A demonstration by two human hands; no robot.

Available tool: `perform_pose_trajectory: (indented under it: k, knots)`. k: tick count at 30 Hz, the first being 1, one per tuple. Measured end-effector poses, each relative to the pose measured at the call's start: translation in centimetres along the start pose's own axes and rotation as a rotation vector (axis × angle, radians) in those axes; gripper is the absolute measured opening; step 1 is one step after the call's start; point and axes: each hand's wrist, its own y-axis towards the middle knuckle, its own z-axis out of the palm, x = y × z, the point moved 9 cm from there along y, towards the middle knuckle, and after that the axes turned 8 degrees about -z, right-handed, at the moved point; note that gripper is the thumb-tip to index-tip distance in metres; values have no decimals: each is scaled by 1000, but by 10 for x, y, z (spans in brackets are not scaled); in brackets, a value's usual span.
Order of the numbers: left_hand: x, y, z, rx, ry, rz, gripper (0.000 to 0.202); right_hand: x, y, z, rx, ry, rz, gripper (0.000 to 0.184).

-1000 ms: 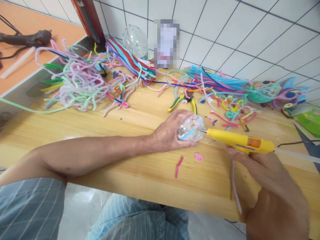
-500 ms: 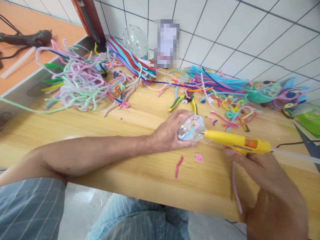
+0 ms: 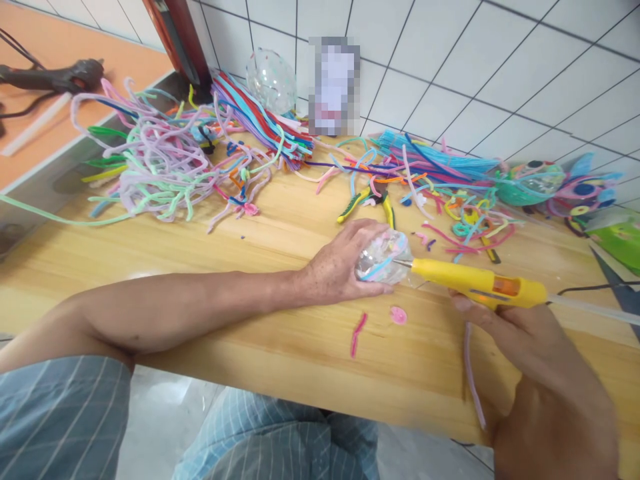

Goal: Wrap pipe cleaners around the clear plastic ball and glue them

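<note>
My left hand (image 3: 345,263) is wrapped round a clear plastic piece (image 3: 384,257) with a light blue strip and pink bits on it. In my right hand (image 3: 505,330) is a yellow hot glue gun (image 3: 475,282), a long clear glue stick coming out of its back. Its metal nozzle is at the right side of the clear piece; I cannot tell whether it touches. A lilac pipe cleaner (image 3: 471,380) lies below the gun, beside my right hand. Nearer me on the table are a short dark pink pipe cleaner piece (image 3: 357,335) and a small pink disc (image 3: 398,315).
Pliers with yellow and black handles (image 3: 355,205) lie behind my left hand. A tangle of pipe cleaners (image 3: 160,160) and a bundle (image 3: 270,123) fill the back left; more (image 3: 440,160) lie right. A phone-like screen (image 3: 334,87) leans on the tiled wall (image 3: 430,60).
The glue gun and my right hand have shifted very slightly to the right. My left hand keeps its hold on the clear piece, almost still.
</note>
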Motion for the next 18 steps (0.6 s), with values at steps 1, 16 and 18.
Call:
perform_pose_trajectory:
  k: [1, 16, 18]
  knots:
    - [0, 0, 0, 1, 2, -7, 92, 2, 1, -1, -3, -4, -11, 32]
    - [1, 0, 0, 5, -7, -6, 92, -3, 1, -1, -6, -13, -8, 40]
    - [1, 0, 0, -2, -5, 2, 91, -2, 1, -1, -8, -30, -9, 40]
